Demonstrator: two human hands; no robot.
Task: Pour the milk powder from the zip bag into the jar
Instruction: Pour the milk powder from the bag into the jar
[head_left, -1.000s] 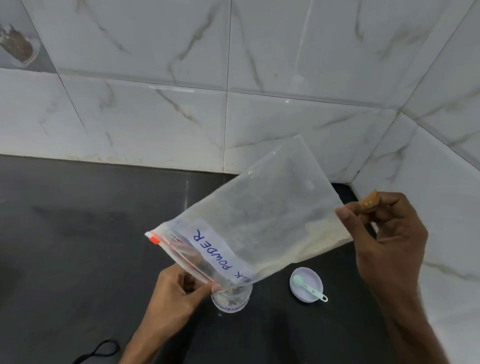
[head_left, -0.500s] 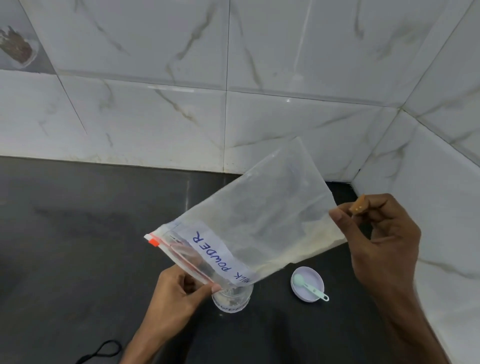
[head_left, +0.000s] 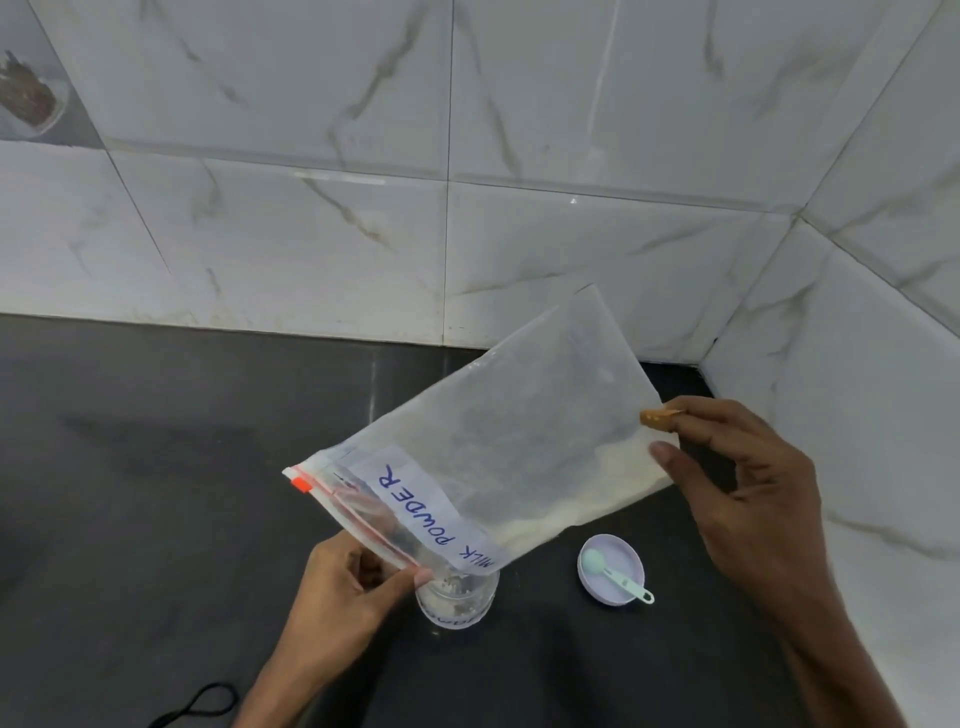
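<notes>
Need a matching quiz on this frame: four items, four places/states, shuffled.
1. zip bag
2. jar
3. measuring spoon
4. right hand

A. rests on the lilac lid
B. pinches the bag's raised end
C. stands on the counter under the bag's mouth
D. tilted, labelled MILK POWDER

Pairs: 1-D, 2-C, 3-A, 4-B

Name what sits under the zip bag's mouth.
A clear jar stands under the lower corner of the zip bag. The bag covers its rim, so any powder inside is hidden.
</notes>
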